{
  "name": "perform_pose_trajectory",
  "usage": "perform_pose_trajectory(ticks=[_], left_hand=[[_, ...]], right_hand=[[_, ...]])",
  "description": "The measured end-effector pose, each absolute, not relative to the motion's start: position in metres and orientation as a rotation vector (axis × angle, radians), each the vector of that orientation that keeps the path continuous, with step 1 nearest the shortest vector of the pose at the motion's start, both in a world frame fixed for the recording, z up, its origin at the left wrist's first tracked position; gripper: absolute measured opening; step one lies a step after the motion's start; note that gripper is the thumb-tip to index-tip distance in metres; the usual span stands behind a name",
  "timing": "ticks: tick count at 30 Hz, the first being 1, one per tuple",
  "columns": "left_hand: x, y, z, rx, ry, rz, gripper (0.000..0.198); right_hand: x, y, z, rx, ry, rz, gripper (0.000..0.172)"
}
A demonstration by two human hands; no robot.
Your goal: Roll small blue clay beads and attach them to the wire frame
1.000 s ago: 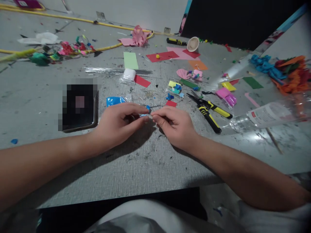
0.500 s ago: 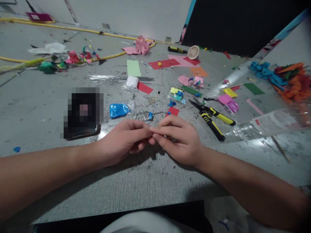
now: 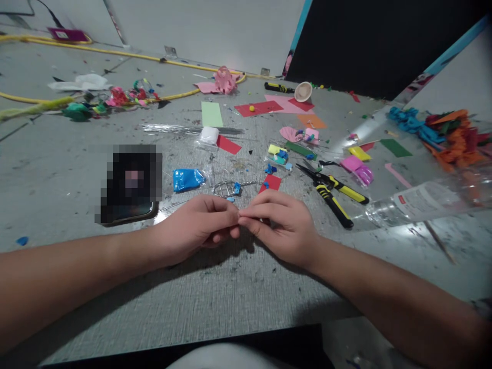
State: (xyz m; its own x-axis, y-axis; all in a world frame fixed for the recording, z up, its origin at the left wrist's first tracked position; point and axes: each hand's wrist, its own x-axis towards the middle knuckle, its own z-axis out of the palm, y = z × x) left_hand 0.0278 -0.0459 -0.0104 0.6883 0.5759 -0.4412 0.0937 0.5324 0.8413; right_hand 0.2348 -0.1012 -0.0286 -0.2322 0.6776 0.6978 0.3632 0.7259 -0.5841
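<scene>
A strip of gray tabletop (image 3: 230, 292) separates its near edge from the left hand (image 3: 202, 225) and right hand (image 3: 286, 225), fingertips pinched together, anything between them hidden. Just beyond lies one looped wire piece (image 3: 237, 189), lengthwise left to right, stem pointing right; farther, one blue packet (image 3: 188, 179) and one white packet (image 3: 209, 135).

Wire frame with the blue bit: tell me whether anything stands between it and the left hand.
A small light-blue piece shows between the wire frame and the left hand; nothing else visible stands in the way.
</scene>
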Motion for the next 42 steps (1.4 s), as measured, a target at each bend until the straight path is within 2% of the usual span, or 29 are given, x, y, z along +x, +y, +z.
perform_pose_trajectory(ticks=[4, 13, 17, 22, 26, 34, 38, 42], left_hand=[[0.027, -0.045, -0.011, 0.982, 0.769, 0.325, 0.028], [0.027, -0.048, -0.011, 1.085, 0.836, 0.339, 0.022], [0.026, -0.052, -0.008, 1.237, 0.893, 0.404, 0.018], [0.025, -0.052, -0.002, 1.307, 0.868, 0.408, 0.023], [0.024, -0.049, -0.001, 1.38, 0.841, 0.387, 0.026], [0.023, -0.053, 0.001, 1.411, 0.826, 0.424, 0.03], [0.026, -0.055, 0.001, 1.378, 0.834, 0.532, 0.025], [0.026, -0.051, -0.003, 1.559, 0.824, 0.552, 0.017]], right_hand=[[0.236, -0.101, -0.029, -0.781, -1.853, 0.364, 0.013], [0.236, -0.098, -0.03, -0.819, -1.828, 0.488, 0.008], [0.234, -0.098, -0.03, -0.837, -1.759, 0.66, 0.006], [0.232, -0.098, -0.03, -0.916, -1.637, 0.936, 0.003], [0.232, -0.097, -0.03, -0.951, -1.474, 1.181, 0.009], [0.23, -0.091, -0.031, -1.027, -1.104, 1.605, 0.039], [0.232, -0.091, -0.028, -1.031, -1.048, 1.608, 0.043], [0.237, -0.087, -0.024, -1.005, -0.989, 1.455, 0.045]])
